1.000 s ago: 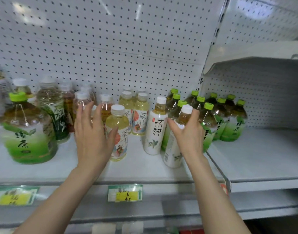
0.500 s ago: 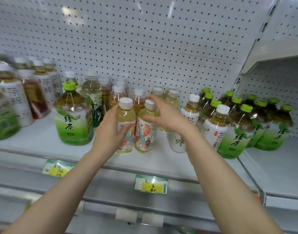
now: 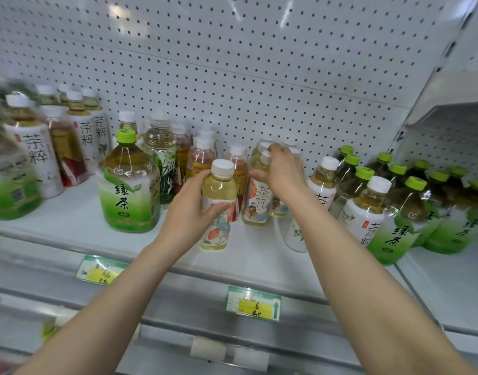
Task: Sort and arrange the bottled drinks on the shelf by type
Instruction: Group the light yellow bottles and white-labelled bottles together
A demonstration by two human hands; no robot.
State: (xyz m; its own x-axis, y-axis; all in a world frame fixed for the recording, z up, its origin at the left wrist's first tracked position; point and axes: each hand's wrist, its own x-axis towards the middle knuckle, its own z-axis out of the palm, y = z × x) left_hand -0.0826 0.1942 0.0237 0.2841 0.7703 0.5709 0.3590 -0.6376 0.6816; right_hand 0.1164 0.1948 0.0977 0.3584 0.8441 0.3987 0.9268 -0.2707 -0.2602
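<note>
1. Firstly, on the front edge of the shelf [image 3: 70, 220] there are two labels: a price tag with a green arrow [image 3: 253, 303] and, more to the left, another price tag [image 3: 101, 269].
2. Above them, the left hand [image 3: 190, 209] is grasping a pale yellow bottle [image 3: 219, 190] with a white cap. The fingers go around its label from the left and the thumb lies across the front. This bottle is near the front of the shelf and a little tilted (I cannot tell if its bottom touches the shelf).
3. Just behind and to the right, the right hand [image 3: 282, 171] is grasping the upper part of a second bottle [image 3: 256, 204] of the same kind. The thumb is on its shoulder and the fingers curl over the top. This one is just beside the first bottle.
4. At the same depth, a large green tea bottle [image 3: 128, 185] stands upright to the left of the left hand. To the right of the right forearm stand a white-label bottle [image 3: 363, 212] and a group of green-cap bottles [image 3: 394, 234].
5. Farther back, pink bottles [image 3: 202, 158] stand in a row. At the far left are more white-label bottles (blurred) [image 3: 37, 152].
6. Behind everything is the white pegboard wall [image 3: 259, 77].
</note>
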